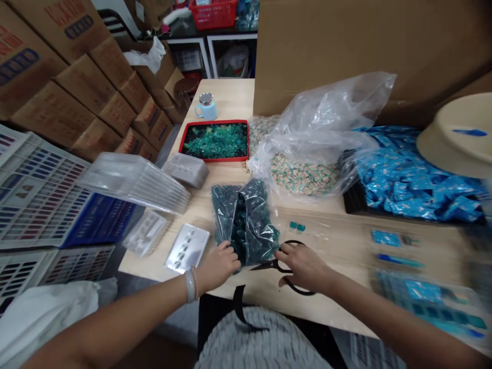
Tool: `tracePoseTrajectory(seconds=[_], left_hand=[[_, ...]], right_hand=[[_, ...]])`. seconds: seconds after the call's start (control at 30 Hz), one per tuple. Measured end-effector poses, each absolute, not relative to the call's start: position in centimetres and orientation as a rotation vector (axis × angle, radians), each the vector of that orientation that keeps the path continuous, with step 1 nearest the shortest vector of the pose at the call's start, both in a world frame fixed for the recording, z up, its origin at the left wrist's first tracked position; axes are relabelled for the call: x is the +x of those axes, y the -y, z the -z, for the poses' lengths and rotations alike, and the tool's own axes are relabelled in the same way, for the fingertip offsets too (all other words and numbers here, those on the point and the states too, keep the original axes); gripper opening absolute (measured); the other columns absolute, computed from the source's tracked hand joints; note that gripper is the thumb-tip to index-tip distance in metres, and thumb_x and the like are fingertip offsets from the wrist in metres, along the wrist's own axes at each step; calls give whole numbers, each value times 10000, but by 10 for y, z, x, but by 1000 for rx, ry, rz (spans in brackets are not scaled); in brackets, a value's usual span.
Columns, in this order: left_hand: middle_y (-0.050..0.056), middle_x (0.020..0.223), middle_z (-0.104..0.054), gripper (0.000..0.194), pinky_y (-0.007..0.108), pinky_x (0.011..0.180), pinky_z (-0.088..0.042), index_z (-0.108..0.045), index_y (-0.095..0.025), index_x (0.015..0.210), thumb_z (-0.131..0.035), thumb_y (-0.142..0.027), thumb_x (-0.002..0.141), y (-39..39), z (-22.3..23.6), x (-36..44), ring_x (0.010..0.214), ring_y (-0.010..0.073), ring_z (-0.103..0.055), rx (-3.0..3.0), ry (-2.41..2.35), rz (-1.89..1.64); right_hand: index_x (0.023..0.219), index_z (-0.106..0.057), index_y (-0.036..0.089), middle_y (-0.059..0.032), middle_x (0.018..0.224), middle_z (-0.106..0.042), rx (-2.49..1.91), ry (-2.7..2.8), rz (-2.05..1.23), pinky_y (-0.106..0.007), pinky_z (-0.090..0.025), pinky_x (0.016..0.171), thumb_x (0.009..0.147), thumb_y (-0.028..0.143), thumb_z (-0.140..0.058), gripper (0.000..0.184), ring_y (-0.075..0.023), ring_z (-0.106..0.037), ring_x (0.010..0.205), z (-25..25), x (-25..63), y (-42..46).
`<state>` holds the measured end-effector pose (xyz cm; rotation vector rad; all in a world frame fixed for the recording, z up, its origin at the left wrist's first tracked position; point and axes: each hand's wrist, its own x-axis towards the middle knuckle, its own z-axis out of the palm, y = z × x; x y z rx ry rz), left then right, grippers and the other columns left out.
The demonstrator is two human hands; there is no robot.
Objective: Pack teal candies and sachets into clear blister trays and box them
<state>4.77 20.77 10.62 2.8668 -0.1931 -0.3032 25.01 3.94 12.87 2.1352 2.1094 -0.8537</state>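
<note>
A clear plastic bag [261, 220] of dark green pieces lies on the table before me, its top side parted down the middle. My left hand [219, 265] is closed on the bag's near left edge, fingers curled over the plastic. At the near right corner, my right hand [302, 266] has its fingertips bent onto the bag, with the thumb lower and apart. Black-handled scissors [265, 265] lie beneath that hand, blades pointing left; its palm partly hides the handles. Two small green squares [297, 226] rest just beyond the right hand.
Left are a moulded tray [187, 247] and stacked clear trays [134, 179]. Behind the bag stand a red-rimmed tray [247, 141] of green pieces and a blue mug [208, 109]. Rightward are a large bag of small packets [303, 174], blue packets [411, 179] and a blue pen [400, 260].
</note>
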Motion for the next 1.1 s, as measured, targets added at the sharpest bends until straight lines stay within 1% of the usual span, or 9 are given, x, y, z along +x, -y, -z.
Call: tracePoseTrajectory(seconds=[0.1,0.23,0.4,0.57,0.77,0.87,0.97,1.03,1.1], left_hand=[[6,655,-564,160,341,849,-252,-527,-175,660,-446,-167,798,-212,-114,55,726,144,-449,2829,217,336],[-1,648,-583,174,325,815,-260,-547,-178,627,-474,-195,784,-214,-122,68,684,135,-446,2758,230,364],[-9,644,-590,153,333,850,-237,-581,-192,639,-495,-188,765,-216,-124,73,665,131,-450,2713,246,360],[-17,643,-585,167,324,884,-223,-586,-196,664,-469,-182,783,-218,-125,62,672,119,-457,2699,190,350],[-16,666,-592,174,332,903,-208,-577,-192,684,-445,-198,798,-218,-141,70,744,124,-483,2643,119,346],[-25,687,-600,168,339,923,-185,-577,-199,706,-442,-212,805,-223,-154,72,755,119,-493,2574,57,359],[-39,699,-598,178,337,940,-161,-571,-205,716,-431,-244,819,-236,-166,58,755,110,-500,2511,-88,376],[-41,712,-595,185,322,938,-169,-567,-206,740,-414,-255,830,-246,-172,45,743,101,-502,2480,-154,386],[-35,721,-594,198,296,915,-207,-561,-201,752,-390,-248,840,-252,-177,36,728,97,-500,2465,-149,402]], right_hand=[[903,-554,183,-85,889,-566,1983,-2195,759,-325,-395,679,548,503,-675,493,-254,-542,817,-122,241,-56],[908,-557,172,-89,861,-564,1821,-2261,762,-300,-390,641,566,504,-664,489,-233,-553,771,-115,233,-72],[930,-560,162,-96,847,-584,1721,-2267,796,-266,-387,585,626,525,-606,475,-212,-576,712,-114,229,-81],[903,-570,143,-100,790,-612,1640,-2317,779,-270,-396,554,687,499,-562,417,-223,-592,690,-110,226,-89],[965,-558,136,-120,837,-606,1533,-2468,738,-287,-413,550,647,553,-565,525,-237,-594,694,-104,207,-102],[924,-571,134,-107,784,-615,1523,-2455,764,-273,-414,525,661,517,-575,465,-232,-603,672,-99,201,-100],[892,-575,147,-102,798,-612,1560,-2418,760,-281,-414,514,656,522,-573,443,-236,-604,647,-95,205,-91],[896,-572,151,-109,818,-605,1582,-2385,752,-292,-417,527,648,522,-581,446,-244,-601,660,-94,208,-86],[902,-569,150,-115,832,-600,1605,-2348,769,-296,-419,555,649,513,-587,442,-245,-598,692,-95,210,-83]])
